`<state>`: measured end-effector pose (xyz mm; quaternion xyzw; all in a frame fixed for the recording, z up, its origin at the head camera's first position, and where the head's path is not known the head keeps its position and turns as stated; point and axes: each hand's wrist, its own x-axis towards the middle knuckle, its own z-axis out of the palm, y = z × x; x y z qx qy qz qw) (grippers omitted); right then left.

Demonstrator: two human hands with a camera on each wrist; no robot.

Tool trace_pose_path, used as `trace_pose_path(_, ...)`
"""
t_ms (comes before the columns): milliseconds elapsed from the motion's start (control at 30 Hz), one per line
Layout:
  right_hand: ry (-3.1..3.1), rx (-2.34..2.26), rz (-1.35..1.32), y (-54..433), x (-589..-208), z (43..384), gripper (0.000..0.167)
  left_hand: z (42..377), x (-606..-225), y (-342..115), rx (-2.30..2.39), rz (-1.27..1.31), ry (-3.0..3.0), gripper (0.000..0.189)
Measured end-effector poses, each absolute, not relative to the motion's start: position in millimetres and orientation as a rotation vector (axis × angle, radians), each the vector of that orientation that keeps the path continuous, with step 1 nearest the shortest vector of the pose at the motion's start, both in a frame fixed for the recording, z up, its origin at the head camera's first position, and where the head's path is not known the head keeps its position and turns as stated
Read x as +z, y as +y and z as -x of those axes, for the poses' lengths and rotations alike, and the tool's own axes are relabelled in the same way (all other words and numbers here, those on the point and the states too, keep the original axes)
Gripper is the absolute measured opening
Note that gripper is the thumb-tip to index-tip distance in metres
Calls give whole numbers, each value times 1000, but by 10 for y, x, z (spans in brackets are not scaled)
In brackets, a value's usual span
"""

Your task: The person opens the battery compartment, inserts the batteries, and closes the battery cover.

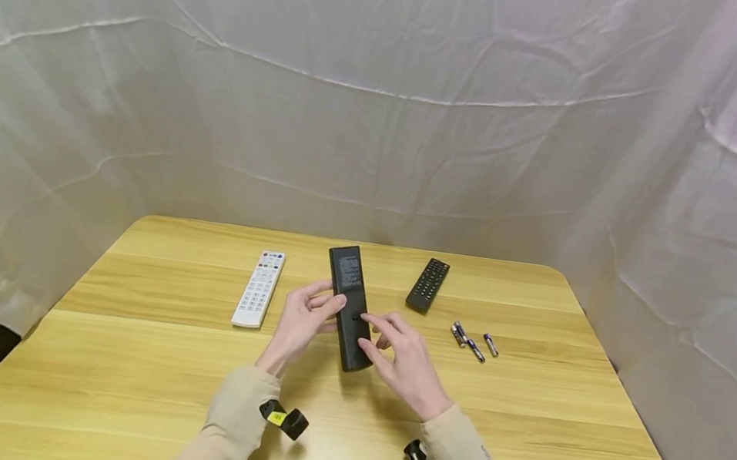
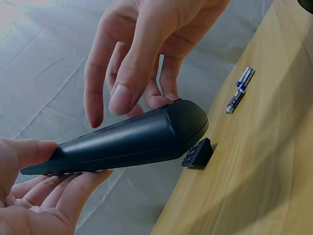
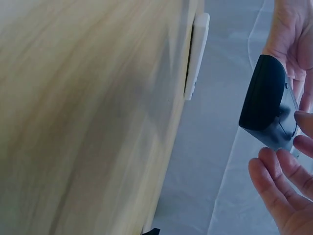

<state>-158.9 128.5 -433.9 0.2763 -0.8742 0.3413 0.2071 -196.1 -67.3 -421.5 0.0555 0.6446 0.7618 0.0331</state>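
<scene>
A long black remote control (image 1: 345, 312) is held tilted above the table, its back with a printed label facing up. My left hand (image 1: 302, 322) grips it from the left, thumb on the back and fingers beneath. On the right, my right hand (image 1: 408, 363) reaches over the lower back of the remote. Its fingertips are at the surface in the left wrist view, while the thumb (image 2: 121, 98) hovers just above. From the right wrist, the blunt end of the remote (image 3: 264, 95) shows, with a seam or recess on its back.
A white remote (image 1: 258, 289) lies left on the wooden table (image 1: 149, 356). A smaller black remote (image 1: 427, 286) lies at the back right. Several batteries (image 1: 475, 350) lie in front of it, one of them (image 1: 491, 345) apart. Pale curtains (image 1: 379, 146) surround the table.
</scene>
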Motion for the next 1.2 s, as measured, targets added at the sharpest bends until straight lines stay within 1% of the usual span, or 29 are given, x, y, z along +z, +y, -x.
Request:
trace_pose_path(400,-2374,959,-811,1256,-4370,1592,35,1902,-4230,-661,2368,-209,1972,44)
trace_pose_path(667,-2386,971,-788,1247,-4358,1584,35,1895,-4232,-638,2369,-230,1975,44)
trace_pose_path(867,-2427,1043,-753,1240,-4349,1591,37,1891,-4233,-618,2367,-233,1969,44)
trace_pose_path(1200,-2445,1166,-729,1226,-4346,1615,37,1878,-4232,-592,2382,-229,1943,44)
